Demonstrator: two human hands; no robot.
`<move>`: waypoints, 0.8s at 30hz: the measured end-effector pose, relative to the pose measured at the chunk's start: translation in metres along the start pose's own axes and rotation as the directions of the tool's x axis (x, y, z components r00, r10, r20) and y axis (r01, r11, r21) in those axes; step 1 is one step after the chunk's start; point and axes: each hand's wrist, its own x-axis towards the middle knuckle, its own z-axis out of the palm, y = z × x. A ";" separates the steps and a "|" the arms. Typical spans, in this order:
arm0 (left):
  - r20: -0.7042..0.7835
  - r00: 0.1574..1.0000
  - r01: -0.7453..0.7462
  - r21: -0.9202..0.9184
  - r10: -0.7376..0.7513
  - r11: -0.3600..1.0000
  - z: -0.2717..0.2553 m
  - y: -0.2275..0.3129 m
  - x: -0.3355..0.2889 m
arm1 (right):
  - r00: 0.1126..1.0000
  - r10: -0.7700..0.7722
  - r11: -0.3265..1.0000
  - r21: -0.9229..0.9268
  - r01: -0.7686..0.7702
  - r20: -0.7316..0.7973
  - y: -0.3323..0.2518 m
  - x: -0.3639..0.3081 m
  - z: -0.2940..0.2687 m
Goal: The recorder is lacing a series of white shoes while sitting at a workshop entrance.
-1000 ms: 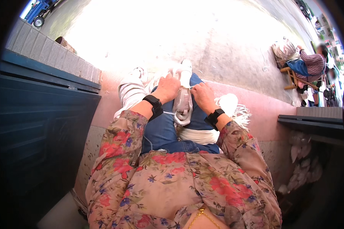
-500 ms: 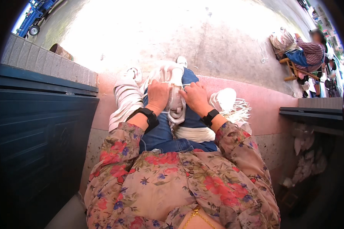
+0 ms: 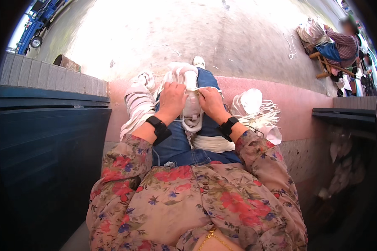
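I sit with a white shoe upper lying on my lap over blue jeans. My left hand rests on the shoe's left side, fingers curled onto it. My right hand grips its right side, pinching near the middle by the lacing. Both wrists wear black bands. More white material lies over my knees beyond the hands. A strip of white fabric lies under the right wrist.
A pile of white shoe parts and loose white strings lies on the pink ledge to my right. A dark blue panel stands at my left. Another person sits on a stool at the far right.
The view has tilted so the hands sit lower in the picture. Both hands stay on the white shoe, fingers shifted slightly towards its middle.
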 end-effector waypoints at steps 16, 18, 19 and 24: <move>0.306 0.939 0.294 -0.469 -0.159 0.833 0.022 -0.017 0.057 | 0.895 -0.412 0.843 -0.302 0.445 0.169 -0.003 0.020 -0.025; 0.372 0.908 0.390 -0.573 -0.195 0.721 0.019 -0.013 0.066 | 0.877 -0.467 0.851 -0.210 0.481 0.115 -0.006 0.022 -0.040; 0.432 0.875 0.448 -0.557 -0.218 0.699 0.014 -0.006 0.072 | 0.883 -0.462 0.878 -0.184 0.442 -0.083 -0.011 0.025 -0.056; 0.560 0.819 0.400 -0.401 -0.124 0.824 0.021 -0.011 0.071 | 0.691 -0.356 0.714 -0.660 -0.233 -0.629 -0.056 0.058 -0.242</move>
